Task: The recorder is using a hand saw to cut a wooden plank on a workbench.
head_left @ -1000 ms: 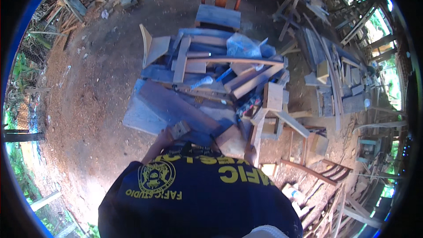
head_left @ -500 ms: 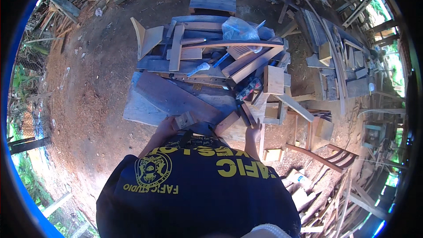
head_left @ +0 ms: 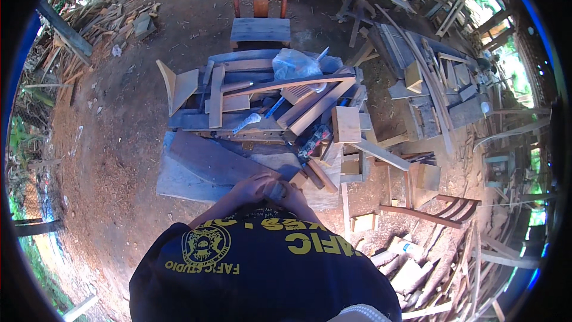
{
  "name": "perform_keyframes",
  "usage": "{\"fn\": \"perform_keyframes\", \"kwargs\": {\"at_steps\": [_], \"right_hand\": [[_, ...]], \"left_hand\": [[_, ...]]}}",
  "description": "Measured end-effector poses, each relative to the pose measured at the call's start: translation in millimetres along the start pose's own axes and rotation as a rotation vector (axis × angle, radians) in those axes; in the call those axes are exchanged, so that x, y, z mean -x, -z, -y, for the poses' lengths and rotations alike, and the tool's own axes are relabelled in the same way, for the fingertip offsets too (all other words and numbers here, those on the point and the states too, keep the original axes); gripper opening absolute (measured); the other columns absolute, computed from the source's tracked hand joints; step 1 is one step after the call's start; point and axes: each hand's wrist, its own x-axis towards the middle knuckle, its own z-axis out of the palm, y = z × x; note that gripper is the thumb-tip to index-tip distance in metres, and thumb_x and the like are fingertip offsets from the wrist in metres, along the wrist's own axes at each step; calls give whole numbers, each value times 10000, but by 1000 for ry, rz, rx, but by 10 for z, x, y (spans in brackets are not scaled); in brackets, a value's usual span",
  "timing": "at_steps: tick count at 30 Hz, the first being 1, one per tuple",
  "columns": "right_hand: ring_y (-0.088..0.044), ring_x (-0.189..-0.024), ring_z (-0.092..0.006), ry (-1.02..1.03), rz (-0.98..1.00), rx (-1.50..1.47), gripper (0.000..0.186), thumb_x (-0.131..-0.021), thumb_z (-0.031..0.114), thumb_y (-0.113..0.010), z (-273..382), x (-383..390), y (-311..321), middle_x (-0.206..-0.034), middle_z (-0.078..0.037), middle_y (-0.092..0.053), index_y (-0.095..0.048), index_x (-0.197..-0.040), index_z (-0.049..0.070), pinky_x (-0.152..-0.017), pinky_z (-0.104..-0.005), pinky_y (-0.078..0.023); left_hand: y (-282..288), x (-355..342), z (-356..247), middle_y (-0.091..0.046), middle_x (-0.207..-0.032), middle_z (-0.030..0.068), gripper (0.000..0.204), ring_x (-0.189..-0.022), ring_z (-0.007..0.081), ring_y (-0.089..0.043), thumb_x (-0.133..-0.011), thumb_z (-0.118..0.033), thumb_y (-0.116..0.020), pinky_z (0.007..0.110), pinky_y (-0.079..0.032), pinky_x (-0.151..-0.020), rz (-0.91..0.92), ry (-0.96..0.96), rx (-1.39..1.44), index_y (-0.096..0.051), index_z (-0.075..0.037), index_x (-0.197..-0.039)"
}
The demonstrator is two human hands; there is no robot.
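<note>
Close in front of my body, both hands meet at a small wooden block (head_left: pixel 274 191). My left hand (head_left: pixel 251 187) is closed round its left side. On the other side my right hand (head_left: pixel 293 198) has its fingers bent against the block; whether a second small thing sits between them I cannot make out. A wide dark board (head_left: pixel 205 154) lies slantwise on the bench (head_left: pixel 173 180), just beyond my left hand. Short wood offcuts (head_left: pixel 320 176) lie to the right of my hands, near a red and black power tool (head_left: pixel 314 142).
Planks, a curved wooden piece (head_left: pixel 286 85), a clear plastic bag (head_left: pixel 296 64) and a blue-handled tool (head_left: pixel 275 107) crowd the bench's far part. A rectangular wood block (head_left: pixel 346 124) stands at its right. A chair frame (head_left: pixel 432 211) and scrap wood (head_left: pixel 411 268) lie on the ground at right.
My right hand has come left from the offcuts to the small block. My left hand has moved right with the block. The whole view has shifted, with the bench lower and further left.
</note>
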Motion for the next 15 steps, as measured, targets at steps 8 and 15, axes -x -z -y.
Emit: {"fn": "perform_keyframes", "kwargs": {"at_steps": [8,15], "right_hand": [[-641,-884,-225,-401,-311,-928,853,-696,300,-823,-942,-175,-813,-1063,-188,-610,-362,-1341,-15,-711,-312,-545],[-546,-1107,-402,-778,-126,-145,1165,-546,424,-854,-397,-562,-746,-1292,-329,-417,-174,-1390,-4,-908,-468,-483]], "left_hand": [[-69,408,477,-230,-1459,281,697,-1371,441,-193,-783,-248,-642,482,-257,-1114,-253,510,-156,-344,-11,-1367],[-213,823,542,-123,-1491,304,752,-1384,487,-106,-756,-296,-664,539,-204,-1118,18,783,-212,-336,7,-1362]]}}
